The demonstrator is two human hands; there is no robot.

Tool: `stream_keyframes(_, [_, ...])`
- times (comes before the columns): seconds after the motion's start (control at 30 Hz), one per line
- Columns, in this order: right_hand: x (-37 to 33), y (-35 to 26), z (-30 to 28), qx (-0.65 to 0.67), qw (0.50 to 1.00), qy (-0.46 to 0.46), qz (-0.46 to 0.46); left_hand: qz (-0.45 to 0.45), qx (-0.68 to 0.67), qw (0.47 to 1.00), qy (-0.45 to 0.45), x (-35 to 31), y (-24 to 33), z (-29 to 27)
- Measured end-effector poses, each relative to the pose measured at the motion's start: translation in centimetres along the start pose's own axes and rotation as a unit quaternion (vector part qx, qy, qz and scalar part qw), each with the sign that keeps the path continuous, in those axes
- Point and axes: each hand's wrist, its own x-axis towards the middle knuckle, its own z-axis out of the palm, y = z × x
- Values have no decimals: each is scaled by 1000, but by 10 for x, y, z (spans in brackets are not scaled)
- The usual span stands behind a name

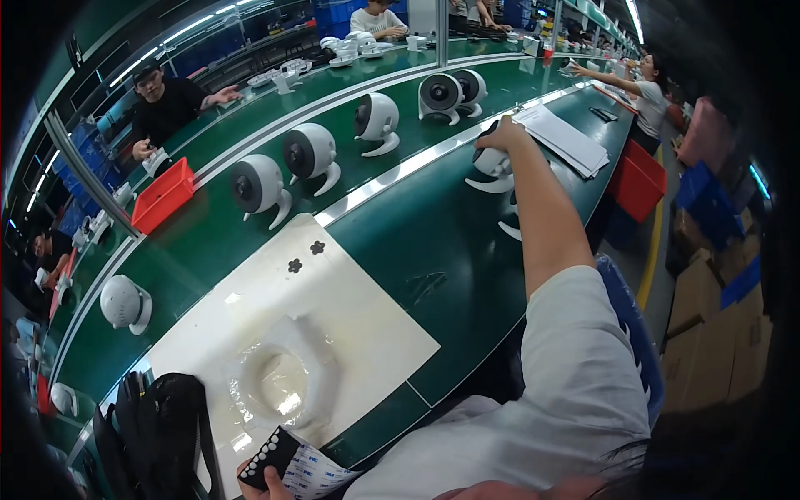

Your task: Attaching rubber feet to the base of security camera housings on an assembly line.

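Observation:
My right arm stretches far forward over the green bench. My right hand (501, 133) is closed on the top of a white round device (493, 165) with a curved stand; its fingertips are partly hidden. Another white device (510, 227) stands beside it, mostly behind my forearm. Low in the picture, my left hand (265, 485) grips a black adhesive-pad sheet (275, 454) with white round spots along its edge and a printed white backing. Ahead of it, a white ring-shaped holder (308, 375) under clear film lies on a cream board (379, 321).
Several white devices with black round fronts (310, 152) stand along the green conveyor (208, 267). Two black flower-shaped pieces (317, 247) lie on the board. Nearby are a black bag (171, 425), a red bin (163, 197) and papers (567, 137). Co-workers sit across the line.

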Motion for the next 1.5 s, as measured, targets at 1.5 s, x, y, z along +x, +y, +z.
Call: stream_keyframes(1.5, [-198, 51, -14, 3, 907, 395, -143, -103, -12, 994, -26, 3, -13, -19])
